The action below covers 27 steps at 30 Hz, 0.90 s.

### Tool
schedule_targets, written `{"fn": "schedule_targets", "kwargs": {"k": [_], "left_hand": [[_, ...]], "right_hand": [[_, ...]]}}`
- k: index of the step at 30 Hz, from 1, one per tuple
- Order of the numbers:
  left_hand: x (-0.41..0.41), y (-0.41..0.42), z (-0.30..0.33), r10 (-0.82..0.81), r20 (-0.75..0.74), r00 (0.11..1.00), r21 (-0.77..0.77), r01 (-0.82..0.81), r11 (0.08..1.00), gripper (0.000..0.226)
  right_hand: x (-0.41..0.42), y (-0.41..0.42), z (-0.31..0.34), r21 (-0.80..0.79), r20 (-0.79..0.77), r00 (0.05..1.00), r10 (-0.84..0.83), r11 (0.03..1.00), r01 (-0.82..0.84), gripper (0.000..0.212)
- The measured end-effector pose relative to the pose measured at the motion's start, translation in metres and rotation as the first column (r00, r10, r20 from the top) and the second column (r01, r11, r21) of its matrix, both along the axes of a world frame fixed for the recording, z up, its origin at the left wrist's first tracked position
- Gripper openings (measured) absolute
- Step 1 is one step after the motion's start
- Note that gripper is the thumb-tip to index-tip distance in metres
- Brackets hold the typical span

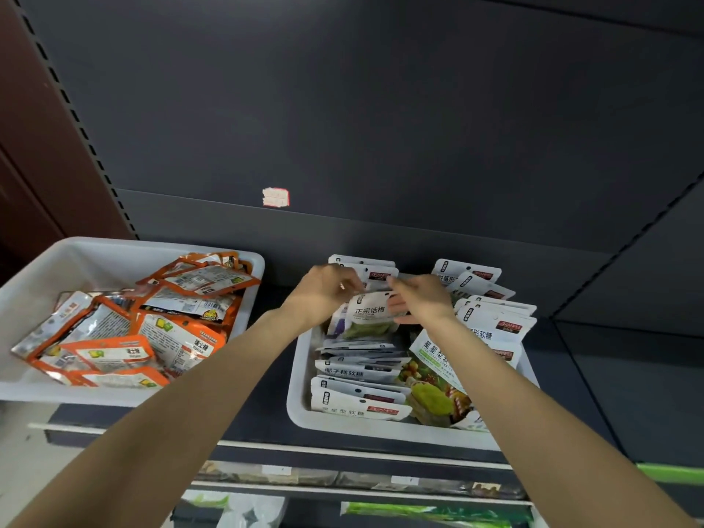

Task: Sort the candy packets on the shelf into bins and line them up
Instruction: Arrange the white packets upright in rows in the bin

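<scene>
white plum packet (371,312) pinched upright between left hand (324,295) and right hand (421,302), over far end of right bin (301,405). could slump and topple neighbouring rows (slick, loosely stood). orange packets (133,329) jumbled in left bin (23,291).

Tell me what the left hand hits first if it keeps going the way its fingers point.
Probably the white packets standing at the back of the right bin, just beyond the left hand; depth is hard to judge.
</scene>
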<state>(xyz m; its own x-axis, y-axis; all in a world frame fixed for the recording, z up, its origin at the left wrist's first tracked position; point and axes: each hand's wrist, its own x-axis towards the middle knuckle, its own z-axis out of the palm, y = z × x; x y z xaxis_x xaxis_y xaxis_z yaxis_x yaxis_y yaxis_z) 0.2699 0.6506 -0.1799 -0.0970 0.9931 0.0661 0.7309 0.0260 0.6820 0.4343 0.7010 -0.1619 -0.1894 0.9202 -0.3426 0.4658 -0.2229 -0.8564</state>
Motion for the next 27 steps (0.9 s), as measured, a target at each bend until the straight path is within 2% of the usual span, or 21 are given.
{"fn": "schedule_targets", "kwargs": {"k": [5,8,9,10,11,13,15,17,21,23,25,27], "left_hand": [[0.023,-0.004,0.008,-0.075,0.309,0.948,-0.023,0.087,0.996,0.015],[0.02,-0.004,0.006,-0.101,0.41,0.906,-0.014,0.117,0.993,0.019],[0.016,-0.005,0.004,-0.097,0.38,0.92,-0.013,0.11,0.994,0.017],[0.011,-0.004,0.001,-0.082,0.277,0.957,-0.028,0.093,0.995,0.019],[0.004,-0.003,-0.004,-0.074,0.102,0.992,-0.059,0.08,0.995,0.027],[-0.009,-0.002,-0.011,-0.075,-0.27,0.96,-0.118,0.044,0.992,0.041],[-0.013,0.0,-0.013,-0.019,-0.384,0.923,-0.088,-0.016,0.996,0.054],[-0.014,0.005,-0.013,0.071,-0.384,0.921,-0.011,-0.081,0.997,0.055],[-0.015,0.01,-0.009,0.118,-0.286,0.951,0.009,-0.121,0.993,0.028],[-0.014,0.011,-0.008,0.147,-0.213,0.966,0.034,-0.143,0.989,0.023],[-0.012,0.011,-0.006,0.195,-0.136,0.971,0.096,-0.183,0.978,0.021],[-0.008,0.011,-0.003,0.235,-0.066,0.97,0.147,-0.223,0.964,0.02]], "right_hand": [[0.001,0.004,-0.001,0.006,0.095,0.991,-0.091,0.996,0.09,0.021],[0.002,0.003,-0.002,-0.036,0.049,0.989,-0.14,0.989,0.142,0.015],[0.003,0.002,-0.003,-0.06,0.007,0.987,-0.162,0.985,0.162,0.013],[0.004,0.001,-0.002,-0.082,-0.033,0.982,-0.187,0.98,0.184,0.01],[0.005,0.001,0.0,-0.094,-0.059,0.976,-0.208,0.975,0.202,0.006],[0.007,0.0,0.005,-0.08,-0.07,0.971,-0.227,0.972,0.221,0.004],[0.008,0.002,0.009,-0.052,-0.079,0.969,-0.233,0.972,0.229,0.014],[0.008,0.002,0.011,-0.04,-0.075,0.972,-0.223,0.974,0.221,0.032],[0.006,0.004,0.008,0.026,0.051,0.984,-0.172,0.985,0.171,0.05],[0.007,0.006,0.009,0.098,0.125,0.983,-0.132,0.988,0.12,0.041],[0.008,0.007,0.013,0.163,0.262,0.964,-0.049,0.987,0.006,0.016],[0.01,0.003,0.018,0.185,0.413,0.909,0.046,0.974,-0.134,0.015]]}}
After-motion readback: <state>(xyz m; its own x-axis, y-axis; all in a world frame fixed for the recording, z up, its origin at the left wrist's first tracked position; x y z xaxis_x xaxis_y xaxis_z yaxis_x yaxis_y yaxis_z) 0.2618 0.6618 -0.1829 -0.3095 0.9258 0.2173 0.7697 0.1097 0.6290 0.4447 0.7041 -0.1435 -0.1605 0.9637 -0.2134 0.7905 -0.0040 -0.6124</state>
